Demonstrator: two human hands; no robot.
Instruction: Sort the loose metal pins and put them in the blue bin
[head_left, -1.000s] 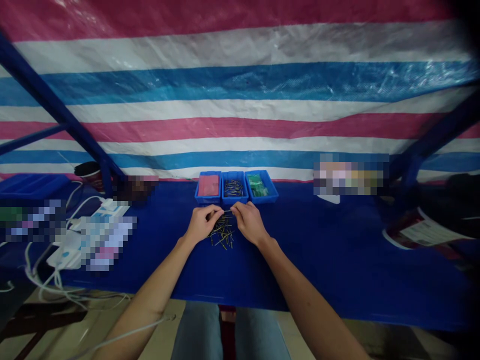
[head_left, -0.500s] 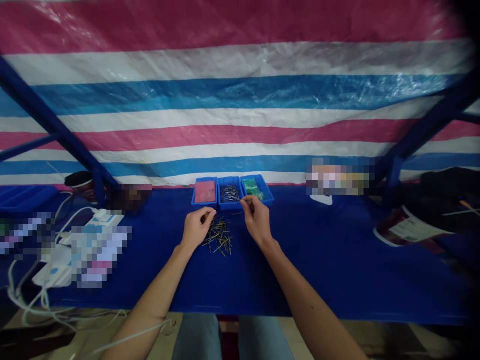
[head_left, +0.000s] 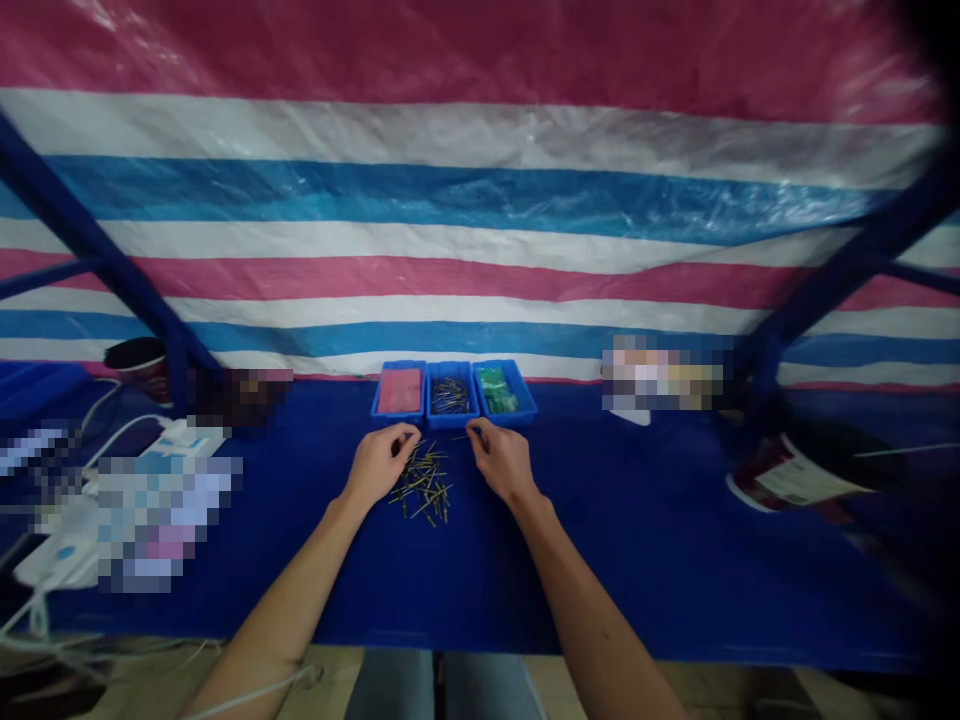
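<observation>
A loose pile of thin yellow-and-dark metal pins (head_left: 426,485) lies on the blue tabletop between my hands; their exact kind is too small to tell. My left hand (head_left: 380,463) is closed in a pinch at the pile's upper left, and whatever its fingertips hold is hidden. My right hand (head_left: 504,460) pinches near the end of a single thin metal pin (head_left: 459,437), just in front of the bins. Beyond my hands, three small blue bins stand side by side: one with pink pieces (head_left: 400,390), one with dark pins (head_left: 450,396), one with green packets (head_left: 496,390).
A power strip with white cables (head_left: 67,553) lies at the left of the table (head_left: 637,560). A dark red and white tub (head_left: 795,478) stands at the right, another dark tub (head_left: 139,365) at the far left. Striped sheeting (head_left: 480,240) hangs behind, between blue frame posts.
My right hand has come down from the middle bin's front corner to the table before it, beside the single pin. My left hand stays by the pile. The view has shifted slightly.
</observation>
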